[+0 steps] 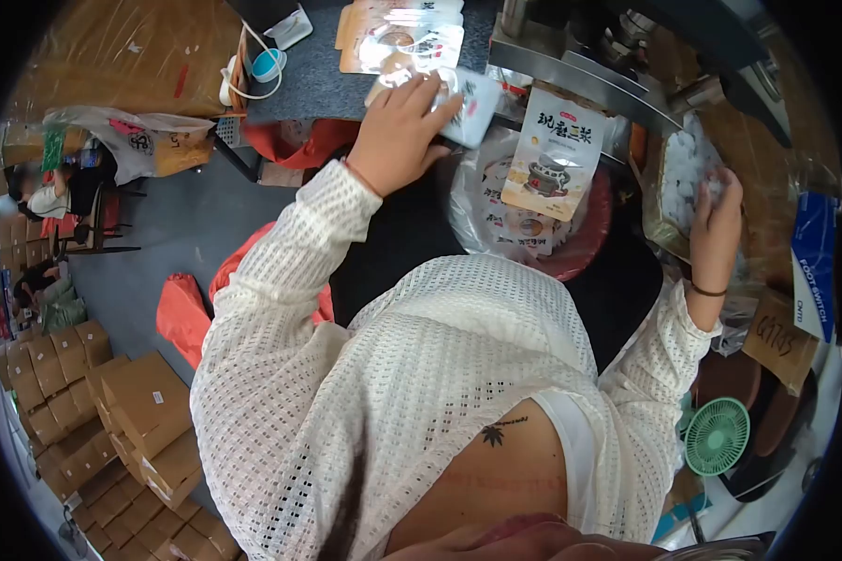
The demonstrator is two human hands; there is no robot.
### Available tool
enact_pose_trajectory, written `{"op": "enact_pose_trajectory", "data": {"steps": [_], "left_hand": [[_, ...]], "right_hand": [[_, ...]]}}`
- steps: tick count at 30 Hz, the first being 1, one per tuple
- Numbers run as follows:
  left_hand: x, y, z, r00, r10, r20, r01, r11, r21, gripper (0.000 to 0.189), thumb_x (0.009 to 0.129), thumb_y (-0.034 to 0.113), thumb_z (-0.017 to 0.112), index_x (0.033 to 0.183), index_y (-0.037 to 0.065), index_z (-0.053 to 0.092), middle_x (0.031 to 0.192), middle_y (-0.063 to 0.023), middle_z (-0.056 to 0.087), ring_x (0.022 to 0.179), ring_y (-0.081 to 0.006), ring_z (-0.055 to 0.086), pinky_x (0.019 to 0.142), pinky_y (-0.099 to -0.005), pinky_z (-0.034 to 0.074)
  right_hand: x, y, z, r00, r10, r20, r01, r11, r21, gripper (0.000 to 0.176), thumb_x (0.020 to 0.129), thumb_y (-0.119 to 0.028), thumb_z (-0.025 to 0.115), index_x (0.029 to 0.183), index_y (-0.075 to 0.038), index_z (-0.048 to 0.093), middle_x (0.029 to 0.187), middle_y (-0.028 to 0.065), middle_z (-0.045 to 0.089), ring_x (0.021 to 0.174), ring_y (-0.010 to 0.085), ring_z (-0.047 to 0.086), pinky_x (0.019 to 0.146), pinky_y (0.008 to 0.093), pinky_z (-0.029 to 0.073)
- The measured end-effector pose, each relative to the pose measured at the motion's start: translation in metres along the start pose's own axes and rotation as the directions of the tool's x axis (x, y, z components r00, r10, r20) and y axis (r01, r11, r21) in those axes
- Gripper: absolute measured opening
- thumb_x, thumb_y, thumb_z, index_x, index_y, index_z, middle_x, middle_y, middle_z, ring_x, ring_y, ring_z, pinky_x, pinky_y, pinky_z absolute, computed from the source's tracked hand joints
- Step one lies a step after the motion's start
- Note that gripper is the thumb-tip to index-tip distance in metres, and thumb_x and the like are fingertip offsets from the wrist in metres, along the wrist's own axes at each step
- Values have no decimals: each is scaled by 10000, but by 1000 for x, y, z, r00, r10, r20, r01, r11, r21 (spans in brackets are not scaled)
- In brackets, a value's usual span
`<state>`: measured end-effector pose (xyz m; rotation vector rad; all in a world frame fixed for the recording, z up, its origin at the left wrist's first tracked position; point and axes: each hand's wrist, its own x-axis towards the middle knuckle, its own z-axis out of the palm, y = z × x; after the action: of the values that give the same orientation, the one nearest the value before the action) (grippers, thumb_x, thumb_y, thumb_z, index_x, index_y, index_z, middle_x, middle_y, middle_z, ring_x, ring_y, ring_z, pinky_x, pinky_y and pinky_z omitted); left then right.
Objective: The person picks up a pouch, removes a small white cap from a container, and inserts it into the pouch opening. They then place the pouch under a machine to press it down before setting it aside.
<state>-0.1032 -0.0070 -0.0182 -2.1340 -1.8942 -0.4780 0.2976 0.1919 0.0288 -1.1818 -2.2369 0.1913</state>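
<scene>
My left hand (pixel 395 136) is palm down on a shiny printed pouch (pixel 478 110) at the edge of the grey-blue work surface, its fingers on top and its thumb near the lower edge. Just above it lies a fanned stack of similar pouches (pixel 402 35). At the right, my right hand (pixel 717 224) reaches into an open box of small white pieces (pixel 680 178). Its fingers are curled among them; what they grip is too small to make out. Between my hands, a printed pouch (pixel 554 154) hangs upright in front of the metal machine (pixel 580 70).
Below the hanging pouch stands a red tub (pixel 601 245), lined with clear plastic and holding more pouches. A blue foot switch box (pixel 816 266) and a green fan (pixel 718 436) are at the right. Stacked cartons (pixel 150 397) fill the lower left; another person (pixel 51 198) sits farther off.
</scene>
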Motion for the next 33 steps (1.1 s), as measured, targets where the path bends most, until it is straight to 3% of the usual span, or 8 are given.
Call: {"op": "enact_pose_trajectory", "data": {"steps": [6, 12, 16, 19, 20, 22, 29, 33], "left_hand": [[0, -7, 1, 999, -39, 2, 39, 987, -158, 529, 813, -49, 654, 1321, 99, 653, 1242, -123, 663, 1127, -360, 622, 946, -452, 510], [0, -5, 6, 999, -23, -44, 16, 988, -153, 407, 837, -40, 654, 1228, 59, 706, 1165, -131, 681, 1074, -351, 642, 915, -432, 522], [1, 12, 0, 952, -300, -62, 206, 776, -596, 187, 950, 18, 644, 1114, 16, 735, 989, -132, 739, 876, -303, 714, 785, -358, 554], [2, 38, -18, 839, -347, 419, 515, 258, -817, 147, 925, 41, 707, 1055, -17, 741, 918, -80, 753, 811, -169, 717, 736, -293, 551], [3, 45, -14, 903, -268, 336, 401, 241, -884, 150, 948, 105, 750, 1048, -6, 734, 894, 20, 713, 761, -41, 638, 685, -213, 521], [4, 58, -12, 881, -204, 427, 464, 198, -863, 122, 935, 81, 747, 1003, -20, 740, 893, 1, 717, 777, -59, 651, 704, -227, 525], [18, 94, -7, 855, -123, 503, 518, 158, -841, 161, 910, 59, 770, 1053, -15, 764, 862, 10, 702, 754, -35, 607, 673, -220, 498], [18, 105, -2, 834, -100, 543, 552, 105, -827, 183, 908, 69, 784, 1070, -16, 767, 849, 9, 710, 725, -26, 589, 648, -212, 484]], "right_hand": [[1, 9, 5, 984, -180, -20, 175, 973, -148, 310, 1001, -108, 642, 1297, -15, 627, 1220, 220, 677, 1120, 389, 657, 946, 417, 519], [1, 4, -12, 999, 19, 45, -16, 998, -58, 287, 1043, -169, 600, 1270, 2, 636, 1215, 224, 673, 1062, 378, 668, 934, 401, 513], [-1, 25, -9, 1000, 8, 4, -8, 999, 45, 291, 1063, -217, 583, 1225, 13, 656, 1167, 187, 695, 1013, 306, 688, 913, 372, 515], [-5, 10, -7, 989, 146, -38, -124, 931, 343, 245, 1048, -176, 607, 1189, 11, 681, 1092, 140, 717, 983, 232, 686, 898, 354, 519], [-6, 7, -6, 988, 156, -8, -136, 883, 448, 233, 1044, -153, 606, 1194, 8, 682, 1090, 132, 717, 990, 217, 681, 904, 352, 518], [-11, 2, -4, 984, 167, 59, -166, 750, 641, 215, 1036, -108, 604, 1203, 2, 684, 1086, 117, 716, 1004, 186, 672, 915, 349, 516], [5, -2, 3, 956, -168, -240, 166, 986, -27, 223, 984, -29, 629, 1197, -5, 692, 1109, 145, 705, 1002, 248, 674, 901, 319, 502], [-18, -51, -12, 991, -59, 124, 7, 925, 380, 219, 985, -29, 617, 1184, -9, 707, 1033, 119, 679, 914, 239, 653, 824, 316, 506]]}}
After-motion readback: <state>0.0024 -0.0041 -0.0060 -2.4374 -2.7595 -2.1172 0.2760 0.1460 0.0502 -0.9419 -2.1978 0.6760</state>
